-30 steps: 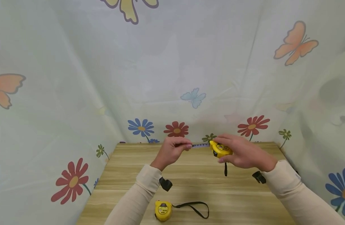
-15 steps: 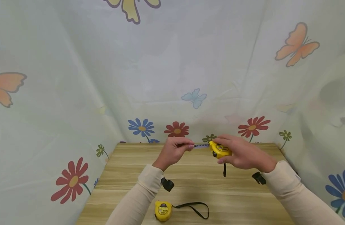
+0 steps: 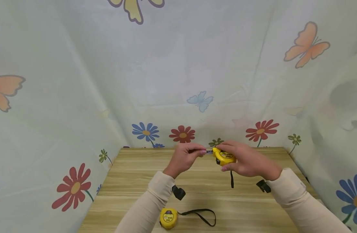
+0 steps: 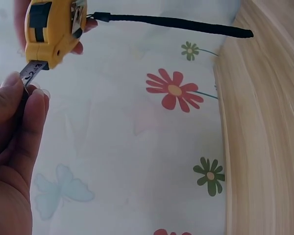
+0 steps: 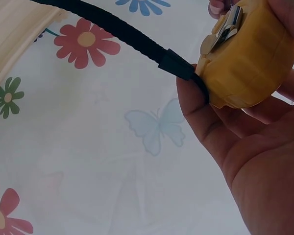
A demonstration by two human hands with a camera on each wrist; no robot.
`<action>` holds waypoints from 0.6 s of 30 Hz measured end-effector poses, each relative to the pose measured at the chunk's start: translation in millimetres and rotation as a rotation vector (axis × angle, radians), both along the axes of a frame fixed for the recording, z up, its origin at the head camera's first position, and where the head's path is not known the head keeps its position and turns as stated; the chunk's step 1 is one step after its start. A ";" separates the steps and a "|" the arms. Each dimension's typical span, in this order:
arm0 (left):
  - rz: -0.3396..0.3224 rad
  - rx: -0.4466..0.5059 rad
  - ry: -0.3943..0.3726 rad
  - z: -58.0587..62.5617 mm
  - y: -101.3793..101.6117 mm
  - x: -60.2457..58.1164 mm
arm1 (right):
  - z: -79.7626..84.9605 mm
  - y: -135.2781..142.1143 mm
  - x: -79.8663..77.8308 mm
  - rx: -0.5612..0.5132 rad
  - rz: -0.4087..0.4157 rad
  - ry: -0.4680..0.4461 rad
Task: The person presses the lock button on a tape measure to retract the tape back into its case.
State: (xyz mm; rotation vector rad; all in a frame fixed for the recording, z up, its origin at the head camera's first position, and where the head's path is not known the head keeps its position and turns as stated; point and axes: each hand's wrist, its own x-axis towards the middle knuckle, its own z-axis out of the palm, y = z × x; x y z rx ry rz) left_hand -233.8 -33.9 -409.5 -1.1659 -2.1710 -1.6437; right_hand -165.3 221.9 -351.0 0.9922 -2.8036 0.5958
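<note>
Head view, centre of frame: your right hand [image 3: 248, 160] grips a yellow tape measure [image 3: 223, 156], fingers curled round its case and holding it above the table [image 3: 131, 181]. Your left hand [image 3: 185, 157] sits just left of the case and pinches the short exposed end of the blade [image 3: 209, 151] between thumb and fingertips. Only a short length of blade shows between hand and case. A black strap [image 3: 232, 179] hangs straight down from the case, below the right hand.

Left wrist view, upper left of frame: the case [image 4: 51, 29] with the blade [image 4: 33, 71] emerging at its lower edge, the left hand's fingers [image 4: 32, 112] closed on the blade tip; the strap [image 4: 171, 23] runs across the top of the frame toward the right.

Right wrist view, upper right of frame: the case [image 5: 250, 58] lies in the palm of the right hand [image 5: 255, 166], its metal clip [image 5: 223, 32] facing the camera, and the strap [image 5: 112, 29] leads off toward the upper left.

Head view, bottom centre: a second tape measure [image 3: 168, 218] lies on the table near the front edge, its own strap [image 3: 201, 215] looped to the right. A flower-and-butterfly curtain [image 3: 178, 64] closes off the background on all sides.
</note>
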 end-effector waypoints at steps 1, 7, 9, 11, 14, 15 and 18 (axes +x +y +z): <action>-0.004 0.001 0.003 -0.4 1.5 0.2 | -0.5 -0.2 0.2 -0.002 0.001 0.003; -0.060 -0.004 -0.009 -3.7 10.5 6.9 | -5.0 -2.1 2.4 -0.038 0.033 0.009; -0.081 -0.019 -0.031 -5.2 13.8 10.9 | -7.3 -3.2 3.8 -0.048 0.039 0.014; -0.107 -0.052 -0.059 -5.9 17.0 15.5 | -9.8 -4.2 5.4 -0.062 0.032 0.019; -0.134 -0.096 -0.107 -4.9 22.4 22.3 | -12.0 -5.0 8.8 -0.100 -0.004 0.031; -0.140 -0.105 -0.125 -3.8 24.2 24.0 | -12.3 -5.3 9.7 -0.116 -0.015 0.035; -0.158 -0.100 -0.187 -0.6 28.9 26.6 | -13.0 -6.0 12.7 -0.170 -0.053 0.047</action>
